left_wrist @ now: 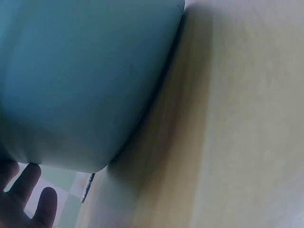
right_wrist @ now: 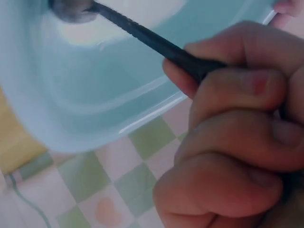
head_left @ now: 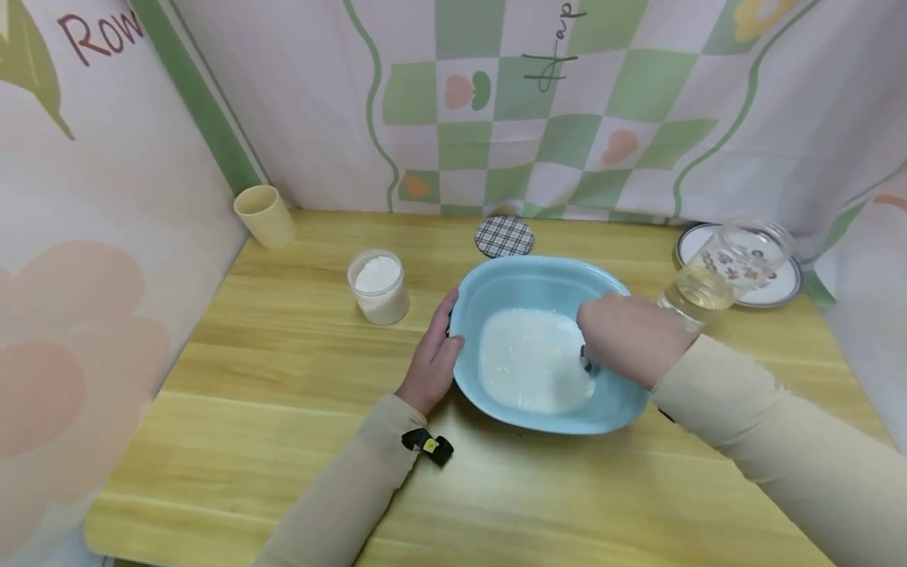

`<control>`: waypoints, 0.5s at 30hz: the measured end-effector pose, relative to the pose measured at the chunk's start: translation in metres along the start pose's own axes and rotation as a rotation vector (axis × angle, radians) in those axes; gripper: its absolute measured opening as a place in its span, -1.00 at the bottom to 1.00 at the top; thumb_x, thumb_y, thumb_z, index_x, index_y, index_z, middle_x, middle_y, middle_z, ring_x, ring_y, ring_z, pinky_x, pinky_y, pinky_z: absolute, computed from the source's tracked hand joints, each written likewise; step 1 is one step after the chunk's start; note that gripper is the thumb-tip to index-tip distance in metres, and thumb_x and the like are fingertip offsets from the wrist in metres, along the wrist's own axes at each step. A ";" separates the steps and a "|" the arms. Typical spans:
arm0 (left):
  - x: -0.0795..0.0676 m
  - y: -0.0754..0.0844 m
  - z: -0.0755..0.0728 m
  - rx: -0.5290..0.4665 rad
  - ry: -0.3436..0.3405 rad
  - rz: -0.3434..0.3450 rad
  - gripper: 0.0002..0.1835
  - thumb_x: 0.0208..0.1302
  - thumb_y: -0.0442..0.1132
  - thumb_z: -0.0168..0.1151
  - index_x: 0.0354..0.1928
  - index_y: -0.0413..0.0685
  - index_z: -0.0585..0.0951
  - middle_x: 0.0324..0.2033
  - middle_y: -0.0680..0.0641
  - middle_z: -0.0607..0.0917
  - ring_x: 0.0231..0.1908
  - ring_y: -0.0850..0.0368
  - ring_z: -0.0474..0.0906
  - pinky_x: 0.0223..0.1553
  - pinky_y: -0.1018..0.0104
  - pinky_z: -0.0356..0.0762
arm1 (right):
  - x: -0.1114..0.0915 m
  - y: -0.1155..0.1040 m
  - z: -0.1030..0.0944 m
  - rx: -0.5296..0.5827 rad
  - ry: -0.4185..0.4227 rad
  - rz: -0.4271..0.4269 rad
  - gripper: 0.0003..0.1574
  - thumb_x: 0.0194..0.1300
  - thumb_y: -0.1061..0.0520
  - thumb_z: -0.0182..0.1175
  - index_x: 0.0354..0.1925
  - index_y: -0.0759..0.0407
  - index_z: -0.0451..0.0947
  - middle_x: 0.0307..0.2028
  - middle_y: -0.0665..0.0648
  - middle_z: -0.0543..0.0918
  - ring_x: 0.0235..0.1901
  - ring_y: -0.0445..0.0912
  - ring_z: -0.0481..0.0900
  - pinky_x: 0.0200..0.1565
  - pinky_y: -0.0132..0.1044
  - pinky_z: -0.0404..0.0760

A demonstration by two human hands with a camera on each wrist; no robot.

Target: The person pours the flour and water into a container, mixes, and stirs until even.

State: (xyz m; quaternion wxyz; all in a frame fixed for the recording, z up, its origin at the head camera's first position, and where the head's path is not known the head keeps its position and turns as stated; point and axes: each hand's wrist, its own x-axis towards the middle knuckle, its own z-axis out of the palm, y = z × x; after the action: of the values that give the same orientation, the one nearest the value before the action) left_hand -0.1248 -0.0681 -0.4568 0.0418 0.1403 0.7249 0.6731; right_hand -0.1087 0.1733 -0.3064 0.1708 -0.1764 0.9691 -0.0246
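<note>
A light-blue plastic basin [head_left: 520, 283] stands on the wooden table with a pool of white liquid [head_left: 534, 358] in its bottom. My left hand [head_left: 428, 366] lies along the basin's left outer side, its fingers extended against the wall. In the left wrist view its fingertips [left_wrist: 46, 204] show beside the basin's blue wall [left_wrist: 90, 85]. Over the right part of the basin, my right hand [head_left: 631, 335] grips a spoon; the right wrist view shows its dark handle [right_wrist: 147, 40] in the curled fingers and its blurred bowl [right_wrist: 73, 8] down by the liquid.
Left of the basin is a clear tub of white powder [head_left: 381, 291]. A cream cup [head_left: 265, 216] stands at the back left. Behind the basin lies a checked coaster [head_left: 505, 236]. On the right are a glass of pale liquid [head_left: 701, 290] and a patterned plate [head_left: 782, 287]. Printed curtains surround the table.
</note>
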 end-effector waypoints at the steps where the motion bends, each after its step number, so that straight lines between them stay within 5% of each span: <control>1: 0.000 -0.001 0.000 0.001 0.000 0.007 -0.28 0.43 -0.37 -0.20 0.61 0.08 -0.01 0.55 0.12 0.08 0.49 0.23 0.05 0.46 0.23 0.10 | 0.000 0.000 0.000 0.013 -0.022 -0.006 -0.76 0.11 0.28 0.24 -0.61 0.07 0.50 -0.66 0.01 0.45 -0.65 -0.12 0.39 -0.63 -0.33 0.42; 5: 0.000 -0.002 0.000 0.001 0.002 0.019 -0.27 0.42 -0.36 -0.20 0.60 0.11 0.00 0.54 0.17 0.09 0.48 0.27 0.07 0.45 0.27 0.12 | -0.001 0.007 -0.001 0.075 -0.051 -0.102 -0.75 0.15 0.27 0.25 -0.62 0.03 0.56 -0.64 -0.06 0.49 -0.62 -0.18 0.41 -0.55 -0.34 0.44; 8: 0.000 -0.002 0.001 -0.009 -0.005 0.020 -0.27 0.42 -0.36 -0.20 0.61 0.09 0.00 0.54 0.15 0.09 0.48 0.25 0.07 0.45 0.26 0.13 | -0.002 0.017 0.000 0.100 0.006 -0.153 -0.83 0.24 0.26 0.25 -0.45 0.05 0.68 -0.48 -0.07 0.63 -0.49 -0.18 0.53 -0.45 -0.29 0.56; 15: 0.001 -0.004 0.000 -0.007 -0.003 0.015 -0.28 0.42 -0.34 -0.20 0.61 -0.01 -0.01 0.54 0.14 0.10 0.48 0.24 0.09 0.45 0.24 0.14 | -0.008 0.032 0.003 0.125 0.073 -0.175 -0.90 0.28 0.20 0.35 -0.21 0.10 0.74 -0.34 -0.06 0.72 -0.42 -0.24 0.62 -0.39 -0.30 0.66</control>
State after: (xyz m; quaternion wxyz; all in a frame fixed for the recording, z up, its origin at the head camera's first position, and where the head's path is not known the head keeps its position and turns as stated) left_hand -0.1258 -0.0677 -0.4602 0.0381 0.1465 0.7213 0.6759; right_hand -0.1116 0.2062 -0.3097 0.1434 -0.2482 0.9521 -0.1061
